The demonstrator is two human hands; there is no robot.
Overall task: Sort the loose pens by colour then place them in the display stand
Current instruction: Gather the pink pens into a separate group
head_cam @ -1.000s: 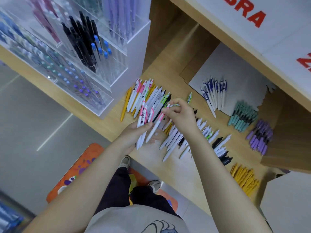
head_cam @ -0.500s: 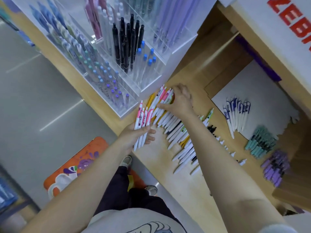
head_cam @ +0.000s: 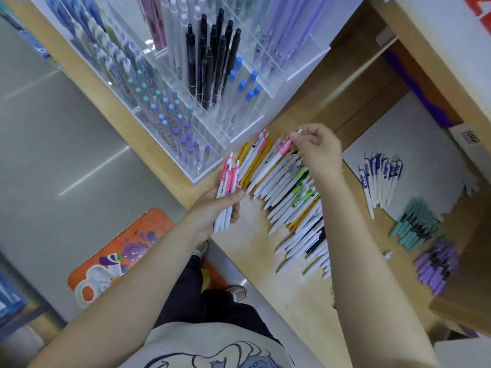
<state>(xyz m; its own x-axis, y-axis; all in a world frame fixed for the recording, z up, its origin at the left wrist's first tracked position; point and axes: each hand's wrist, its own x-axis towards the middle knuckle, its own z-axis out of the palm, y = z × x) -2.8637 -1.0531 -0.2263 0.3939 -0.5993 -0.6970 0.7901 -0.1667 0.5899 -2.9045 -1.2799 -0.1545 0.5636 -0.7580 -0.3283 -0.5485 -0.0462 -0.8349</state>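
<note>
My left hand [head_cam: 215, 208] grips a small bundle of white pens with pink clips [head_cam: 227, 187] at the counter's near edge. My right hand [head_cam: 320, 152] pinches the top of one more pink-clipped pen [head_cam: 276, 155], which lies slanted on the far end of the loose pile [head_cam: 289, 203]. That pile is a spread of white pens with pink, yellow, green and black clips on the wooden counter [head_cam: 265, 261]. The clear acrylic display stand [head_cam: 212, 107] rises just left of the pile and holds black, blue and purple pens in tiers.
Sorted groups lie to the right: blue-clipped pens [head_cam: 380, 179] on a white sheet [head_cam: 414, 144], a teal heap [head_cam: 415, 228], a purple heap [head_cam: 435, 266]. A wooden box edge [head_cam: 462, 309] stands at right. An orange mat [head_cam: 119, 253] covers the floor below.
My right hand has lifted off the pile's top and now pinches a single pink-clipped pen. The left hand keeps its pink bundle. The view has shifted towards the display stand.
</note>
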